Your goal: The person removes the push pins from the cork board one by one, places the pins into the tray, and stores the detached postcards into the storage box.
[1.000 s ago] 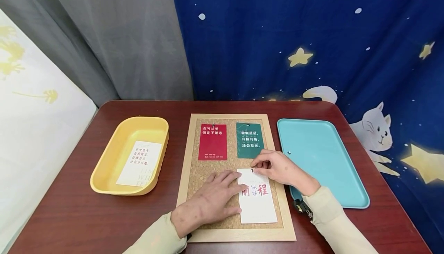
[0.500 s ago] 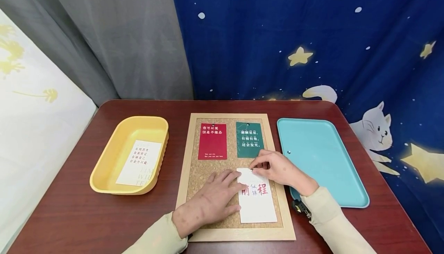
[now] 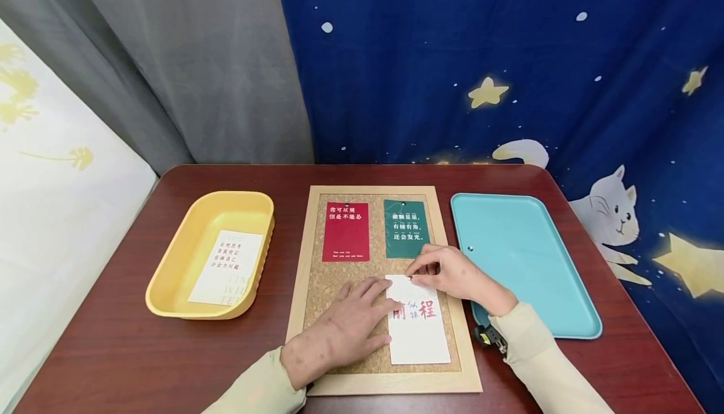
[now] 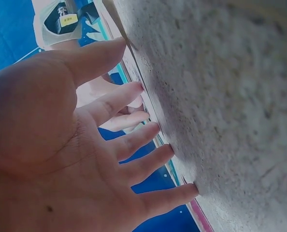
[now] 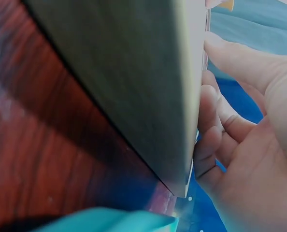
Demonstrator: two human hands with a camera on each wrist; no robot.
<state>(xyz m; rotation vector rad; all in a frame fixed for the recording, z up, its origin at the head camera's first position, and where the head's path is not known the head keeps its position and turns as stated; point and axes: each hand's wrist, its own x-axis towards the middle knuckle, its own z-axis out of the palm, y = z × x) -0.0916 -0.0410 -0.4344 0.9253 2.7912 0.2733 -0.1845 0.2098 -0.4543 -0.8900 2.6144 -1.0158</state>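
Note:
A white card [image 3: 420, 342] with red and blue characters lies on the framed cork board [image 3: 345, 288]. My left hand [image 3: 342, 329] is spread flat, its fingertips on the card's left edge and the cork; in the left wrist view the fingers [image 4: 146, 164] are straight. At the card's top edge my right hand [image 3: 452, 272] pinches a small dark pushpin [image 3: 410, 277] between thumb and forefinger. The other right fingers [image 5: 208, 104] are curled in. The pushpin is mostly hidden by the fingertips. Above, a red card [image 3: 345, 238] and a green card [image 3: 406, 249] each have a dark pin at the top.
On the left of the dark red table [image 3: 113, 351] stands a yellow basket [image 3: 170, 276], holding another white card [image 3: 226, 269]. A teal tray [image 3: 526, 263] lies to the right, with a small dark pin [image 3: 471, 249] near its left edge. Curtains hang behind the table.
My right fingertips have moved slightly left and down, covering more of the pushpin. The left hand and the white card have stayed in place.

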